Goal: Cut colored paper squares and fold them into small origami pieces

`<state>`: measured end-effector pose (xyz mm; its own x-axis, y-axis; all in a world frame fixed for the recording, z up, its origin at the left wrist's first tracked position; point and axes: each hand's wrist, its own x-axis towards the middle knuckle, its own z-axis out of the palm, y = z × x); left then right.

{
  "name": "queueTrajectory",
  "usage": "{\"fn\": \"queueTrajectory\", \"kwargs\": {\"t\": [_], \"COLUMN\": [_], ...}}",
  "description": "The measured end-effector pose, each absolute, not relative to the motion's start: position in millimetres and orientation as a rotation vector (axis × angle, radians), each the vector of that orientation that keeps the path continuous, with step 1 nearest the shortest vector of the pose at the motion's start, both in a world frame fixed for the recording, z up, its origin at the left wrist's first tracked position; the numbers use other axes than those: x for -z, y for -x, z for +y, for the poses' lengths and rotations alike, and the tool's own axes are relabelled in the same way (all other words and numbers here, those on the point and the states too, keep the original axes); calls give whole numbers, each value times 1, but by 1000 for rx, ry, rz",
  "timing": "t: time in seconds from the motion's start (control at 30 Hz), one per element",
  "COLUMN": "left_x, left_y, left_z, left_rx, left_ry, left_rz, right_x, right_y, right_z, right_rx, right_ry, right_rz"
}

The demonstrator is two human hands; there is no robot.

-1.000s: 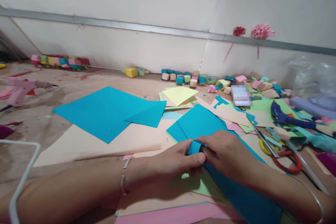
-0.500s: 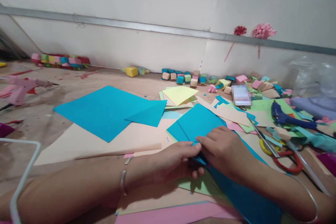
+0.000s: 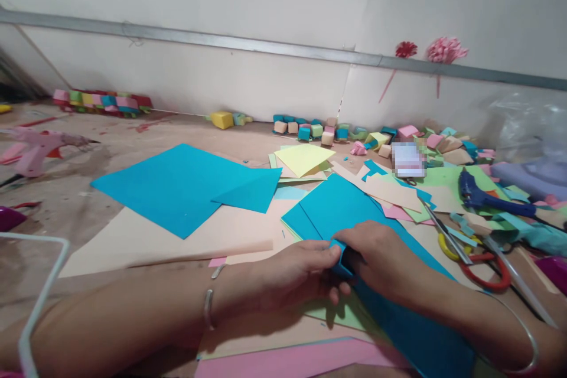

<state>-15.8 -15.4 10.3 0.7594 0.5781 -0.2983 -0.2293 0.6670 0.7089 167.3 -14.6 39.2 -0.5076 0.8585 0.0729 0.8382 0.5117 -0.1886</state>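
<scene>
A small folded piece of blue paper (image 3: 341,258) is between my two hands in the middle of the head view. My left hand (image 3: 301,269) grips it from the left, thumb on top and fingers curled beneath. From the right, my right hand (image 3: 374,257) is closed on the same piece, its fingertips partly hidden. Under and behind the hands lie larger blue sheets (image 3: 339,201), with green, peach and pink paper (image 3: 310,357) below them. More blue sheets (image 3: 172,189) lie to the left on a peach sheet (image 3: 124,242).
Scissors (image 3: 482,271) and a blue glue gun (image 3: 491,198) lie right among paper scraps. At the left is a pink glue gun (image 3: 35,147). Several small paper boxes (image 3: 305,130) line the wall. A white wire frame (image 3: 48,289) stands at lower left.
My right hand has turned and shifted slightly over the folded piece, so more of its blue side shows. The left hand keeps its hold in nearly the same place.
</scene>
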Motion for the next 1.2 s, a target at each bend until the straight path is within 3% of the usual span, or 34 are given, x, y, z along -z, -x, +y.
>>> {"fn": "queueTrajectory", "kwargs": {"t": [0.33,0.67,0.77,0.93,1.2], "left_x": [-15,-12,-9,-8,-6], "left_y": [13,12,12,13,13], "left_z": [-12,-9,-8,-7,-5], "left_rx": [-517,-521,-528,-513,-495], "left_ry": [-540,-542,-545,-616,-589], "left_rz": [652,616,611,552,587], "right_x": [-39,-30,-31,-39,-36], "right_y": [-165,-171,-170,-170,-173], "right_z": [-14,-13,-11,-10,-8], "right_rx": [-193,85,-33,-532,-526], "right_ry": [1449,1469,1464,1427,1428], "right_rz": [-2619,-2621,-2584,-2444,-2430]}}
